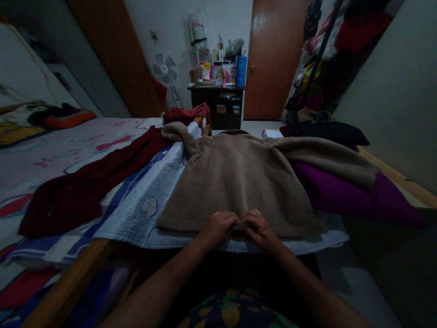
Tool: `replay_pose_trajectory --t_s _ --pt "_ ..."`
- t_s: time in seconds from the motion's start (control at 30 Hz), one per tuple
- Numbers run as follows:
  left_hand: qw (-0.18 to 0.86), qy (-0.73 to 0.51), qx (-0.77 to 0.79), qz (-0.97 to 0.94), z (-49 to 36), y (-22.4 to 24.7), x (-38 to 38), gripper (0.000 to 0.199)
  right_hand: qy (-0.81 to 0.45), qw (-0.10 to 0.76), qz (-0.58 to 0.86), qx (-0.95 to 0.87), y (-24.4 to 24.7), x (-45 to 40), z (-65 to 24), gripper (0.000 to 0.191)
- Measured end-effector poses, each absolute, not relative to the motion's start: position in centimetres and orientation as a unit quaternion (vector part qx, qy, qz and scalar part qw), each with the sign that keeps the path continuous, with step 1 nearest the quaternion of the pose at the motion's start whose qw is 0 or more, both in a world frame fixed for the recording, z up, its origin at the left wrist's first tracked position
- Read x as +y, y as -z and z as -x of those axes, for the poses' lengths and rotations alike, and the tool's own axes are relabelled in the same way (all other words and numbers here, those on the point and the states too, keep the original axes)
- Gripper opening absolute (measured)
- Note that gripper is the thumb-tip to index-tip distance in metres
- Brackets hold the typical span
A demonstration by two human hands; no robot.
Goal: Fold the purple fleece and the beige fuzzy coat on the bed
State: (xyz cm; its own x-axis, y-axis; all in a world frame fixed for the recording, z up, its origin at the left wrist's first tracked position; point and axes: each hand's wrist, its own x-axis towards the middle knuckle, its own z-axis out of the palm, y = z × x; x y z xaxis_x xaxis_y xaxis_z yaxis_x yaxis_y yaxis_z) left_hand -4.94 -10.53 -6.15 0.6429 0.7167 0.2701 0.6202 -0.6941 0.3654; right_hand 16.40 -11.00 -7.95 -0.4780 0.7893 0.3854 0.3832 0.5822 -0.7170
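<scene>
A fuzzy brown garment (239,177) lies spread out on a light blue quilted cloth (136,218), its sleeves reaching out to both sides. At the middle of its near hem, my left hand (219,228) pinches the edge between thumb and fingers. Close beside it on the right, my right hand (260,229) pinches the same hem. Only a small gap separates the two hands.
Dark red clothing (85,182) lies on the bed (44,150) at left. Purple fabric (355,196) is under the right sleeve, with dark clothes (331,132) behind. A fan (165,68) and a dark shelf (216,95) stand at the back.
</scene>
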Motion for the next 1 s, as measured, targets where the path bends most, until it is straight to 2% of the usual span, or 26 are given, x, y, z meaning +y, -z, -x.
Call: replay_pose_trajectory --t_s 0.13,0.27,0.37,0.47,0.57,0.73,0.9,1.0 --pt "0.046 -0.214 0.370 -0.903 4.7 6.8 -11.1 0.012 -0.287 0.351 0.359 -0.816 7.4 -11.2 -16.8 0.017" --pt "0.030 -0.189 0.372 -0.908 4.7 7.4 -11.8 0.010 -0.318 0.313 0.359 -0.820 6.4 -11.0 -16.9 0.013" --pt "0.060 -0.169 0.370 -0.912 4.9 6.9 -12.3 0.019 -0.339 0.330 0.419 -0.775 6.1 -10.2 -16.7 0.023" --pt "0.085 -0.160 0.358 -0.916 5.0 6.1 -12.5 0.038 -0.300 0.352 0.471 -0.751 6.7 -9.1 -16.5 0.023" --pt "0.081 -0.145 0.349 -0.922 4.9 5.6 -12.2 0.044 -0.220 0.292 0.483 -0.796 7.9 -8.5 -16.6 0.031" --pt "0.066 -0.122 0.330 -0.934 4.2 5.5 -11.2 0.037 -0.114 0.129 0.476 -0.862 8.9 -9.2 -18.2 0.053" --pt "0.002 -0.117 0.300 -0.947 3.9 5.7 -10.3 0.015 -0.084 0.066 0.496 -0.862 8.2 -9.9 -21.0 0.054" --pt "-0.032 -0.134 0.284 -0.949 4.0 6.1 -10.2 0.002 -0.096 0.063 0.528 -0.841 7.7 -9.6 -21.7 0.054"
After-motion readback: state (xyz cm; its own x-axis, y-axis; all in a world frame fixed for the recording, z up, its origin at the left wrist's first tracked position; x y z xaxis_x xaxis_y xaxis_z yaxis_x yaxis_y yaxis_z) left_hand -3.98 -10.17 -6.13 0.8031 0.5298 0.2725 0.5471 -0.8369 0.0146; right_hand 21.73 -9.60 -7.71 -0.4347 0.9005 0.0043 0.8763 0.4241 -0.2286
